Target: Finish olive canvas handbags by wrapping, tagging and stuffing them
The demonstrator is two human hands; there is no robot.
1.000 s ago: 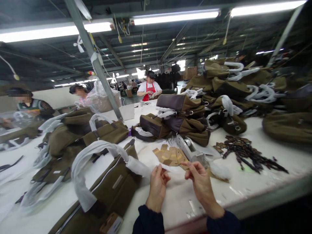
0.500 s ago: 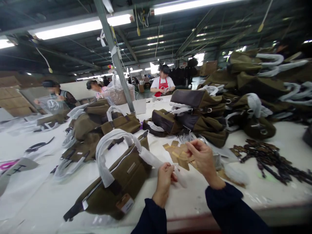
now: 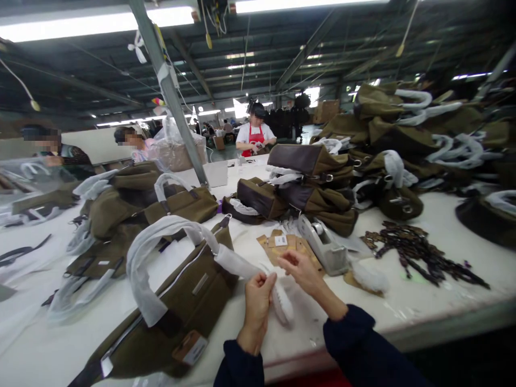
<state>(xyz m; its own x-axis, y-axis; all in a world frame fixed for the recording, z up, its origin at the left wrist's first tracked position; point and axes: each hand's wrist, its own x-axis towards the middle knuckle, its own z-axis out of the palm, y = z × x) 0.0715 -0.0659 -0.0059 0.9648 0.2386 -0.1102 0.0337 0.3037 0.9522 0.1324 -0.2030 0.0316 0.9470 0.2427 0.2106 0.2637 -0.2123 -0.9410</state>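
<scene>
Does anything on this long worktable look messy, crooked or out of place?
Nothing looks damaged or spilled. The olive bag by the left hand lies flat, its handle in white wrapping. Dark straps lie in a loose tangle on the right, and finished bags are heaped unevenly behind them.

Dark navy long sleeves, bare left hand [image 3: 255, 296] and right hand [image 3: 300, 269]

Olive bag [image 3: 189, 301], white-wrapped handle [image 3: 161, 252]
</scene>
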